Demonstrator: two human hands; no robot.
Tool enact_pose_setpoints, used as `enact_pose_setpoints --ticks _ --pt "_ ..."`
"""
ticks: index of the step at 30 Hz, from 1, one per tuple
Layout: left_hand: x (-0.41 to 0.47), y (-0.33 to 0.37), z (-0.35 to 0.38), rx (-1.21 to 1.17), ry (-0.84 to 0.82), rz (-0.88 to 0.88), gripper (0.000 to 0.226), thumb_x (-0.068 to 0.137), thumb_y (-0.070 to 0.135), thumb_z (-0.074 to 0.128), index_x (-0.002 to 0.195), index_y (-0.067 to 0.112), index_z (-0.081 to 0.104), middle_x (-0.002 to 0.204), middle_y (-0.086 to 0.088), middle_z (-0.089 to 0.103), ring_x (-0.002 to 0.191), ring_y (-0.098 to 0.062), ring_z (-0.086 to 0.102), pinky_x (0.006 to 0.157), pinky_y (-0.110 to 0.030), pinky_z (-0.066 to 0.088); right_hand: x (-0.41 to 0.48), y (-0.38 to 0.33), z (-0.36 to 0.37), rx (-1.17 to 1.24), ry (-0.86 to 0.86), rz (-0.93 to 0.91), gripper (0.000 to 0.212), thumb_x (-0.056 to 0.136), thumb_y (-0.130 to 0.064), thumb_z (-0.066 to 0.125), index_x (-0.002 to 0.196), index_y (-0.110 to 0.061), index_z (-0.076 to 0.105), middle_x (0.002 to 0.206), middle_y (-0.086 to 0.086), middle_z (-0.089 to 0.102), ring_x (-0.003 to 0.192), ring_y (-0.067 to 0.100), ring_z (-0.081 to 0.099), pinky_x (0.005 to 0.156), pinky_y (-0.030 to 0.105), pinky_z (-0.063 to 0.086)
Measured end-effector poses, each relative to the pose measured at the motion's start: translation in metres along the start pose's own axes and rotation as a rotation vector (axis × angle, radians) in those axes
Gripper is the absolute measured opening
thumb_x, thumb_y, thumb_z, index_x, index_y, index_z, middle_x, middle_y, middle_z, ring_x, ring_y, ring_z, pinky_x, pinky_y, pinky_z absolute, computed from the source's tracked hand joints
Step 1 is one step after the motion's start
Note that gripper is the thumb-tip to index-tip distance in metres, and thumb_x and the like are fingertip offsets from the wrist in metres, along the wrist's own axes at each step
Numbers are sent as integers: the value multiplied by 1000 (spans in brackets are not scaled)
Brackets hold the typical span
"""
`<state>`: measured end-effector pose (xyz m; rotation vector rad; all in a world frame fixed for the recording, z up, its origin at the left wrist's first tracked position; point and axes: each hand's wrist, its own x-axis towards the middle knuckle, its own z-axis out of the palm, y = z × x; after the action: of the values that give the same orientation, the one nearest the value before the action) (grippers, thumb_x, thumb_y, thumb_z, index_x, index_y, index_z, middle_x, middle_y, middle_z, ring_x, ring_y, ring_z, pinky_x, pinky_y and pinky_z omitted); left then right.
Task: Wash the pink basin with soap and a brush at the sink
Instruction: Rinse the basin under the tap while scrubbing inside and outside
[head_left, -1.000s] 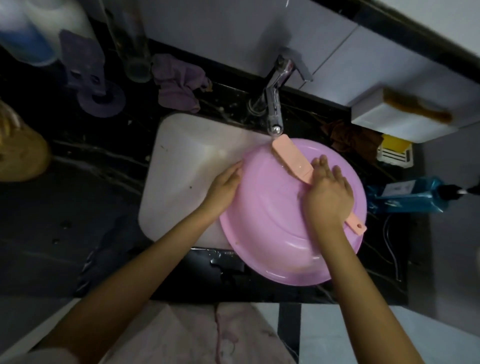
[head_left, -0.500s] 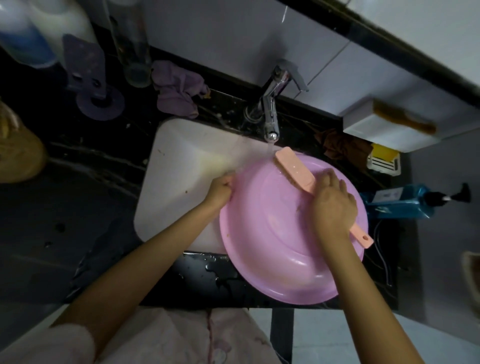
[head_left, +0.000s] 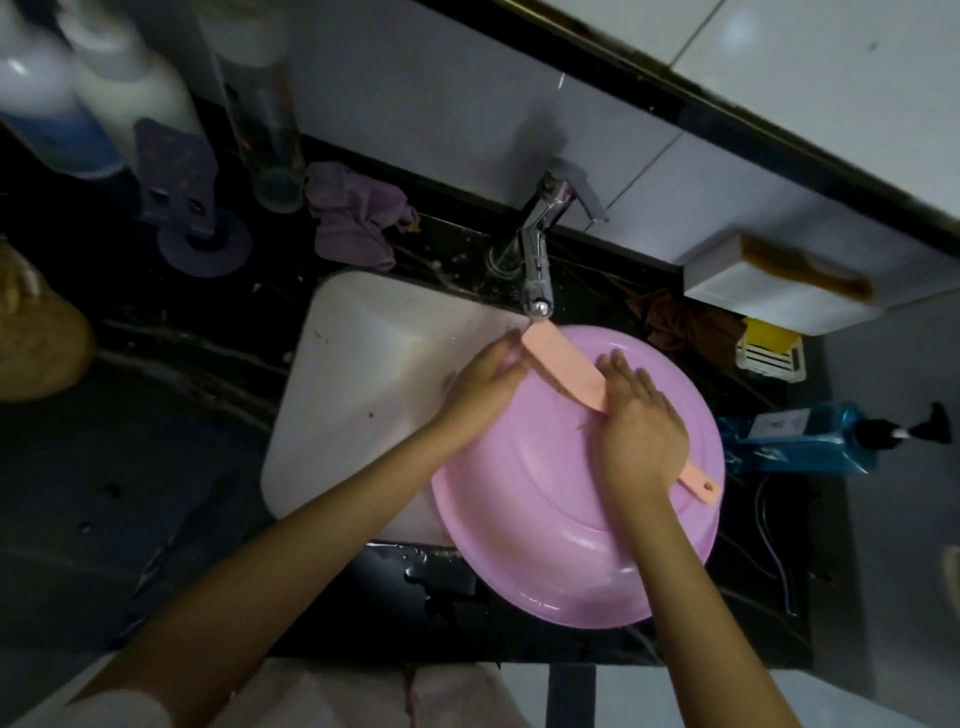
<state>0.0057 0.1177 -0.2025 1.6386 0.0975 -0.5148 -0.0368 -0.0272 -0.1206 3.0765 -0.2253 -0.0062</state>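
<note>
The pink basin (head_left: 545, 519) lies upside down over the right part of the white sink (head_left: 358, 364), its bottom facing me. My left hand (head_left: 483, 384) holds the basin's upper left rim. My right hand (head_left: 641, 436) grips the pink brush (head_left: 563, 371) by its handle and presses it flat on the basin's bottom. The brush head points up-left, under the faucet spout (head_left: 537, 291). The handle end sticks out at the basin's right edge.
A blue pump bottle (head_left: 795, 439) lies on the dark counter to the right. A white soap dish with yellow soap (head_left: 769, 348) and a brown rag (head_left: 680, 322) sit behind the basin. A purple cloth (head_left: 353, 223) and several bottles stand at the back left.
My left hand has slid up along the rim toward the brush head. The brush has shifted a little up-left on the basin under my right hand.
</note>
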Motion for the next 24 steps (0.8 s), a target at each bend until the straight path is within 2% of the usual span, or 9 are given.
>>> enact_pose_setpoints --ticks 3,6,8,10,12,14,18,21,24 --pt "9 8 1 45 8 28 49 78 51 42 123 38 55 123 9 63 115 -14 57 102 -36 42 1 -4 -1 -9 0 10 49 84 -2 51 132 -14 55 141 2 49 128 28 49 98 38 44" --pt "27 12 -11 -240 -146 -127 38 84 43 48 112 25 66 122 -1 64 116 -17 57 107 -39 39 2 -7 -2 -12 -13 47 49 85 -2 52 132 -13 55 140 3 50 126 28 50 95 40 46" --pt "17 -1 -10 -357 -60 -261 29 91 36 47 104 20 67 120 -6 65 115 -20 57 106 -40 39 0 -9 -3 -21 -38 63 51 84 -2 53 133 -13 53 141 2 49 128 27 49 96 39 45" --pt "-1 -20 0 -401 83 -303 38 87 43 49 109 17 67 118 -4 67 112 -20 60 105 -44 41 1 -9 -4 -32 -64 71 53 84 -4 53 137 -14 49 144 1 45 131 26 45 98 38 43" --pt "-12 -17 7 -308 107 -219 45 86 43 46 124 24 60 127 4 60 118 -14 54 109 -39 36 1 -9 -4 -57 -85 81 54 86 -6 52 139 -14 46 146 1 42 133 25 42 99 38 42" --pt "1 2 8 -139 49 -56 43 88 31 43 128 21 55 131 1 57 120 -16 51 108 -34 35 2 -10 -5 -65 -84 72 53 85 -7 51 138 -13 47 146 2 43 133 26 43 97 39 44" --pt "34 18 -6 -91 -98 -149 41 91 34 40 122 18 61 129 -10 59 120 -26 54 107 -42 37 4 -13 -4 -85 -101 68 52 88 -12 51 139 -14 45 147 0 41 134 25 40 101 36 40" --pt "12 0 -10 -301 2 -322 36 96 30 41 117 12 63 121 -6 63 112 -19 57 104 -35 40 7 -16 -3 -62 -81 60 51 85 -12 56 136 -11 50 145 4 45 131 28 44 100 37 40" --pt "-32 -14 11 -392 197 -296 40 96 36 35 124 20 59 129 -2 59 116 -14 55 104 -34 40 4 -13 1 -39 -57 88 50 83 -6 57 132 -9 54 141 6 49 127 30 48 96 39 44"
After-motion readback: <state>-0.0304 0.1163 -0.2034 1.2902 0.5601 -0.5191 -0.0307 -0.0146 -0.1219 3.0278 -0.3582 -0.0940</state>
